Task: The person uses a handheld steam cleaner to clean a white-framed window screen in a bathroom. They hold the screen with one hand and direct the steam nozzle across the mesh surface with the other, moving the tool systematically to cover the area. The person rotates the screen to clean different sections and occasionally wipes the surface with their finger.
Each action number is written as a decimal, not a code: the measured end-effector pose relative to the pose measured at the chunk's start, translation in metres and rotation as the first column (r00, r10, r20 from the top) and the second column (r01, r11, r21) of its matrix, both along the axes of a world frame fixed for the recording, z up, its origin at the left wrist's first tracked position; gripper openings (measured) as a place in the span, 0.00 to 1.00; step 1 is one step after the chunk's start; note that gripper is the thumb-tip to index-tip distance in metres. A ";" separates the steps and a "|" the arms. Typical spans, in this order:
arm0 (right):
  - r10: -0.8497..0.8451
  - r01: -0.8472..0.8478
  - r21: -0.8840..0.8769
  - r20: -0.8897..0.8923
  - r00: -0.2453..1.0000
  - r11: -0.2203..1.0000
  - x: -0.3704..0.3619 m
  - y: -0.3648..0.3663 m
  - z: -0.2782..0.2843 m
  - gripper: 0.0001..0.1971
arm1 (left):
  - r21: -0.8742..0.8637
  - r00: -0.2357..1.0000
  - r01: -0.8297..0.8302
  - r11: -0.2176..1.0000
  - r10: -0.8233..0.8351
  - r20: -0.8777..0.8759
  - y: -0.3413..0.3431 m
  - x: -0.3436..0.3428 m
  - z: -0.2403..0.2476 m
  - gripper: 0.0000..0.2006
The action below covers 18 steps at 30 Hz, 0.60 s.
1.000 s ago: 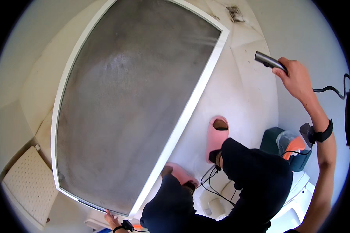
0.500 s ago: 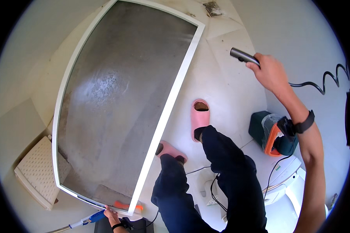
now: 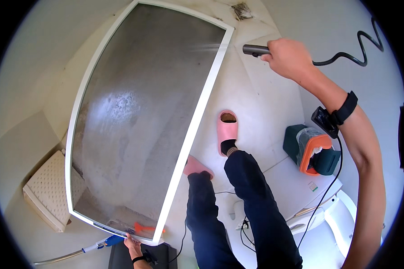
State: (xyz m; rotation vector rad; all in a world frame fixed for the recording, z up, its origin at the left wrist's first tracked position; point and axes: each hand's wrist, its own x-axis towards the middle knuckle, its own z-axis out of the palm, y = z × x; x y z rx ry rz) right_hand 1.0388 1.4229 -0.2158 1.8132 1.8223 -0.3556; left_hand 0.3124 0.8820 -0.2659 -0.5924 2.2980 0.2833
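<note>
Grey cylindrical handheld sprayer (image 3: 254, 49) is gripped in the right hand (image 3: 289, 58), fingers closed round the body; black coiled hose (image 3: 366, 49) is trailed off to the right of that hand. Change in last half second: sprayer has been brought left and nozzle gap to the panel's side is narrowed, no contact made. Read: spray can likely be placed with tighter aim now. Large white-framed panel of grey translucent sheet (image 3: 143, 89) is located left of the right hand and above the left hand (image 3: 133, 246), by which its lower edge is gripped, as before; rest of that grip is hidden. Panel face: dull, smeared, bright wet-looking patch left of middle, darker mottling along left and lower edges, faint spray streaks beside the nozzle. Small orange item (image 3: 141, 228) is seen through the sheet just above the left hand, details blurred. Blue-and-white pole (image 3: 92, 247) is seen left of that hand. Pink slippers (image 3: 229, 132) are worn between the hands. Dark green bin with orange rim (image 3: 293, 141) is placed below the right hand; beige perforated plastic stool (image 3: 47, 193), up-left of the left hand. Farthest: metal drain grate (image 3: 242, 12), up-left of the right hand.
</note>
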 end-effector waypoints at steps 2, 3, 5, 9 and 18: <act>-0.005 0.009 0.094 -0.043 0.999 0.996 -0.004 0.004 0.003 0.16 | 0.003 1.000 -0.006 1.000 0.006 0.012 -0.005 -0.002 0.012 0.18; -0.019 0.021 0.052 -0.031 0.999 0.998 -0.004 0.007 0.005 0.16 | 0.005 1.000 -0.007 1.000 0.007 0.030 -0.004 -0.001 0.016 0.18; -0.047 0.046 -0.032 -0.007 0.999 0.998 0.000 0.011 0.011 0.16 | 0.028 0.999 -0.003 1.000 0.002 0.040 -0.004 0.006 0.022 0.18; -0.153 0.154 0.024 -0.022 0.988 0.988 0.020 0.006 0.016 0.17 | -0.014 1.000 0.031 0.999 -0.031 0.003 -0.006 0.027 0.041 0.18; -0.275 0.290 0.093 -0.143 0.951 0.952 0.027 0.036 0.047 0.18 | 0.120 0.999 0.001 0.993 0.003 -0.036 0.001 0.081 0.090 0.16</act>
